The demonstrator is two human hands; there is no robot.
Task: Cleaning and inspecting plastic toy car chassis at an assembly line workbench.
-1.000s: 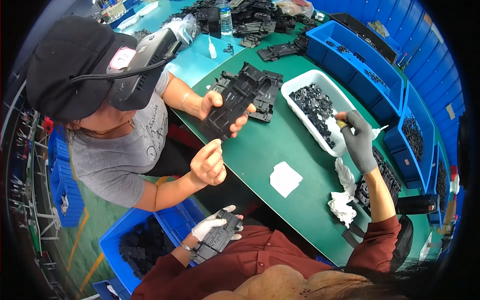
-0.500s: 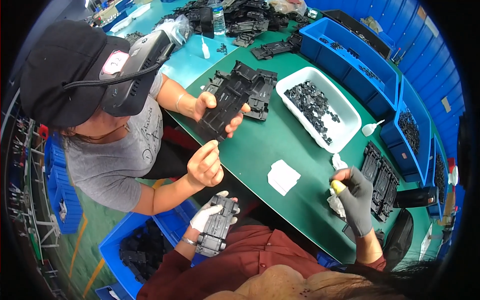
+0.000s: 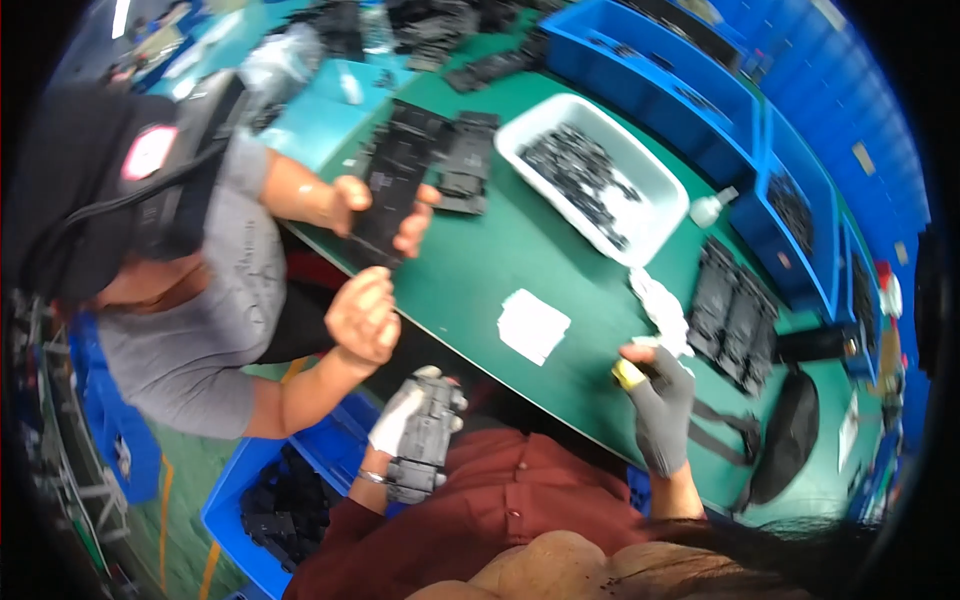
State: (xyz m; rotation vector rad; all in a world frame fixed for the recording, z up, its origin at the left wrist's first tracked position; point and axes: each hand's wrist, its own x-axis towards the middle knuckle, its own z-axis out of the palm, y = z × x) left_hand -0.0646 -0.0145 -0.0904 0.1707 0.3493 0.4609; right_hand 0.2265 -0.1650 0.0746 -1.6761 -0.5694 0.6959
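Left hand grip wrapped around black plastic part, off green counter; gloved right hand pinching yellow-capped tube; application not yet begun.

I am looking at a factory assembly bench. A green table is carrying stacks of black plastic parts and a white tray of small black pieces. Blue bins are lining its far edge. A co-worker is handling a part opposite me.
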